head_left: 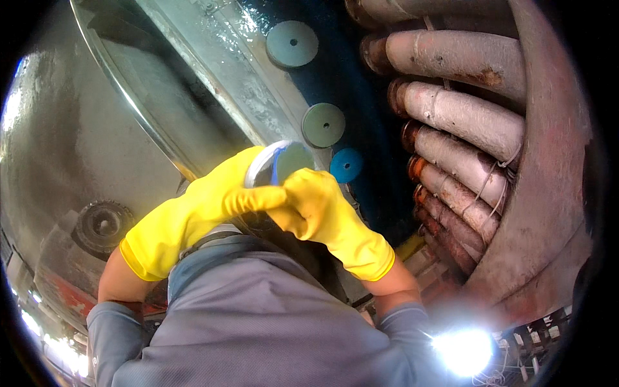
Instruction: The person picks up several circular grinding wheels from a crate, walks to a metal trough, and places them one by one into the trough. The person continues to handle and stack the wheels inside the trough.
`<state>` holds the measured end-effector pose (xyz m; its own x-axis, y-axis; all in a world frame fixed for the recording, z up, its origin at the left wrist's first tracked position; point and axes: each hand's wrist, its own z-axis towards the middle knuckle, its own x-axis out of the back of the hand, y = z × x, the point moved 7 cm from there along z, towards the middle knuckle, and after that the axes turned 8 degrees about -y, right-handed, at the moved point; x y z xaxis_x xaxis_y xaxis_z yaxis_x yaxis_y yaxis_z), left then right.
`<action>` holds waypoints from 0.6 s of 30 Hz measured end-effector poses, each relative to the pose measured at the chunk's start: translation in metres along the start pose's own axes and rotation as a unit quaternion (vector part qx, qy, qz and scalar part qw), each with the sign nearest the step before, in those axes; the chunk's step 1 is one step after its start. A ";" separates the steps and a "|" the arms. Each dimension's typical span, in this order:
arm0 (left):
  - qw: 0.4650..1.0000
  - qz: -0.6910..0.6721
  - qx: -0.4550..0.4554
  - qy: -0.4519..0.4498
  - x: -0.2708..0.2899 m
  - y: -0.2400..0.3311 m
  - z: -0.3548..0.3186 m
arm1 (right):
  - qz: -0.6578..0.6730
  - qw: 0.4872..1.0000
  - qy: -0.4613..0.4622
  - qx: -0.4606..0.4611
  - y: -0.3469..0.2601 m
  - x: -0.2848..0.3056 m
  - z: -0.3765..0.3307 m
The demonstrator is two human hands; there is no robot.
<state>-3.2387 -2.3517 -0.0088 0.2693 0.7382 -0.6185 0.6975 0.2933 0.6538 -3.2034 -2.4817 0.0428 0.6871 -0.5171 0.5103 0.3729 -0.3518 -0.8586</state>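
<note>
Both of my hands wear yellow rubber gloves and meet in front of my body. My left hand (225, 190) is wrapped round the side of a thick round disc (293, 161) with a grey-green face, a pale side and a blue stripe. Its thumb lies across the near edge. Against that same edge, my right hand (316, 203) has its fingers curled closed; whatever is between them is hidden. Beyond my hands sit a green disc (324, 125) and a larger grey-green disc (292, 44), both with a centre hole. A smaller blue disc (347, 166) lies closest to my right hand.
A wet metal ledge (258, 84) runs away from me beside a dark blue area. Several pale, rusty-ended pipes (464, 116) line the right, joined to a big curved metal casing (548, 187). On the left stands a large rounded metal body (71, 122) with a round fitting (103, 226).
</note>
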 end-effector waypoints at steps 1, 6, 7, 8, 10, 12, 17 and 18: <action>1.000 0.014 0.012 0.020 0.002 0.000 0.000 | 0.002 1.000 0.006 -0.002 0.000 0.001 0.002; 0.996 -0.057 0.039 0.049 0.005 0.000 0.001 | 0.028 1.000 -0.004 -0.012 -0.007 0.016 0.007; 0.998 -0.056 0.015 0.038 0.004 0.003 0.004 | 0.048 0.999 0.012 -0.018 -0.007 0.019 0.006; 0.998 -0.057 -0.009 0.027 0.004 0.002 0.007 | 0.068 0.997 0.027 -0.023 -0.009 0.021 0.003; 0.997 -0.059 -0.047 0.007 0.007 0.002 0.015 | 0.102 0.991 0.040 -0.072 -0.007 0.029 -0.006; 0.995 -0.092 -0.027 0.006 0.008 -0.006 0.018 | 0.201 0.967 0.064 -0.141 0.000 0.027 -0.017; 0.973 -0.202 0.086 0.068 0.019 -0.031 0.016 | 0.293 0.925 0.109 -0.216 0.008 0.026 -0.030; 0.975 -0.185 0.096 0.084 0.022 -0.033 0.015 | 0.323 0.909 0.137 -0.227 0.008 0.024 -0.031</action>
<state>-3.2457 -2.3543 -0.0510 -0.1246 0.6970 -0.7061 0.8418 0.4510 0.2967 -3.2036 -2.5214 0.0501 0.4675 -0.8827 -0.0464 -0.3911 -0.1595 -0.9064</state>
